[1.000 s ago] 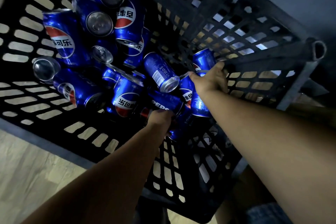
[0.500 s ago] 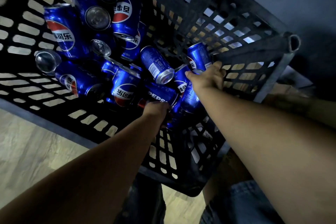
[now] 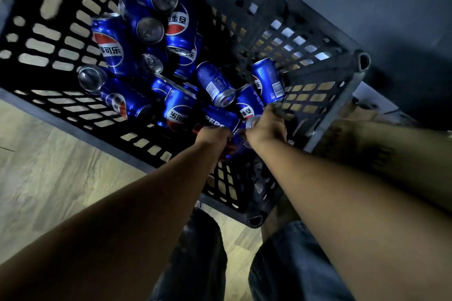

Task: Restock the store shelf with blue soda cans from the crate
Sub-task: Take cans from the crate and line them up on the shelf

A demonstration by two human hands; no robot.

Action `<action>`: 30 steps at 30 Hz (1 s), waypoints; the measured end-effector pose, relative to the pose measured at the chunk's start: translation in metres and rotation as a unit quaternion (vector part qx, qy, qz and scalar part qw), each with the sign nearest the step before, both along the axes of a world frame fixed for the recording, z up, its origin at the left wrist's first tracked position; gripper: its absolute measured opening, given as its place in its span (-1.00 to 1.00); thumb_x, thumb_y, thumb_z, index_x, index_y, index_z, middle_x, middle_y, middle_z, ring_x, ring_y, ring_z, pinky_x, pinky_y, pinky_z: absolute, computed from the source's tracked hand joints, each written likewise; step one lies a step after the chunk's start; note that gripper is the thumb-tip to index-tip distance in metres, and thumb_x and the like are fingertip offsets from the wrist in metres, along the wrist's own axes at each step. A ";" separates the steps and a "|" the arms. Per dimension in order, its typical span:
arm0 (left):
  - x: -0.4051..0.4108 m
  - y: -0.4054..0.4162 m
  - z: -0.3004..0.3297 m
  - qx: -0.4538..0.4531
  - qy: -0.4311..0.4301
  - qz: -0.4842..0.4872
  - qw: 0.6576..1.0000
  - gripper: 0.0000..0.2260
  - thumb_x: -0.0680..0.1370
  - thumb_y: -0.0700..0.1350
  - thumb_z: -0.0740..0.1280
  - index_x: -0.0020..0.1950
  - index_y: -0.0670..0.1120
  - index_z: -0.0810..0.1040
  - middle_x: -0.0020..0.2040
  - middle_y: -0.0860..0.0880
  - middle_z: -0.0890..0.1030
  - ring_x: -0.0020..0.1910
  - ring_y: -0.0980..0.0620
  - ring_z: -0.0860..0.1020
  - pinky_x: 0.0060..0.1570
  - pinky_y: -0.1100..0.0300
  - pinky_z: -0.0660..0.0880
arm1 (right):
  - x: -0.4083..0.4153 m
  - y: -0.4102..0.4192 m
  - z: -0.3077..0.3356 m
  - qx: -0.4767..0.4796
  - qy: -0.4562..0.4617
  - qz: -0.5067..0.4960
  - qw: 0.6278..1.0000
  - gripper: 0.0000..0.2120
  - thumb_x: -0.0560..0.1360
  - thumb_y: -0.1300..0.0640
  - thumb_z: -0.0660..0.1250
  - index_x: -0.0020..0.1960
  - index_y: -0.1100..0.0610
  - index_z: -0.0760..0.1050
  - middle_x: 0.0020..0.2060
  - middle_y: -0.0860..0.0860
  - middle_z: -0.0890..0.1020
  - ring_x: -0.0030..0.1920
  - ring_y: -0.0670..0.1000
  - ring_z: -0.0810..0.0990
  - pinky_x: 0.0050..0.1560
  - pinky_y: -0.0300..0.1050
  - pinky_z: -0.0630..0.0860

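Blue Pepsi cans lie jumbled on their sides in the black slotted plastic crate, where the left hand grips one can marked PEPSI and the right hand clasps a neighbouring can near the crate's corner, above the wood-look floor.

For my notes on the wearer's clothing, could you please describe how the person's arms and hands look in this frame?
Both forearms are bare right up to the frame edge: no sleeves, gloves, watch or wristbands show. The left hand and right hand carry no visible rings, though the fingers are mostly hidden and the light is dim. Below the arms, dark blue denim covers the legs.
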State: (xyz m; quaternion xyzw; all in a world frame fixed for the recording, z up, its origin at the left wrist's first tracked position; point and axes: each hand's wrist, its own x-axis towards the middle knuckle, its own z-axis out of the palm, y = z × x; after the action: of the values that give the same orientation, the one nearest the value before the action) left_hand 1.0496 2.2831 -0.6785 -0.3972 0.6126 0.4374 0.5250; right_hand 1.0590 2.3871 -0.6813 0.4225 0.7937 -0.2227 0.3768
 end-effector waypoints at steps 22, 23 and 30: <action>-0.055 -0.025 0.211 0.002 0.058 -0.012 0.998 -0.85 0.59 -0.17 0.20 -0.16 -0.12 0.48 -0.49 -0.02 0.58 -0.45 0.07 0.54 -0.36 0.27 0.42 | -0.051 0.012 0.235 -0.067 0.076 -0.122 0.987 -0.39 0.40 -0.03 0.45 0.35 0.13 0.33 0.21 0.01 0.46 0.21 0.05 0.47 -0.07 -0.20 0.32; -0.059 -0.023 0.225 0.013 0.062 -0.009 0.998 -0.85 0.59 -0.17 0.18 -0.15 -0.12 0.47 -0.38 -0.05 0.59 -0.37 0.06 0.54 -0.31 0.24 0.43 | -0.052 0.012 0.249 -0.070 0.084 -0.136 0.985 -0.39 0.40 -0.05 0.45 0.34 0.13 0.33 0.21 0.03 0.46 0.13 0.04 0.48 -0.10 -0.20 0.30; -0.078 -0.006 0.294 0.023 0.059 0.001 0.998 -0.78 0.63 -0.09 0.09 -0.12 -0.16 0.41 -0.22 -0.13 0.52 -0.29 -0.03 0.49 -0.02 0.08 0.39 | -0.054 0.001 0.320 -0.106 0.154 -0.260 0.947 -0.25 0.26 -0.16 0.51 0.30 0.23 0.42 0.20 0.14 0.56 0.10 0.14 0.59 0.07 -0.01 0.57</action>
State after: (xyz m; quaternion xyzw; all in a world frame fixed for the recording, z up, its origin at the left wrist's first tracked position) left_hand 0.9712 2.2775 -0.3850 -0.3589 0.6322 0.4746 0.4962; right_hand 1.0051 2.3881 -0.3614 0.5325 0.6765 -0.4580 0.2214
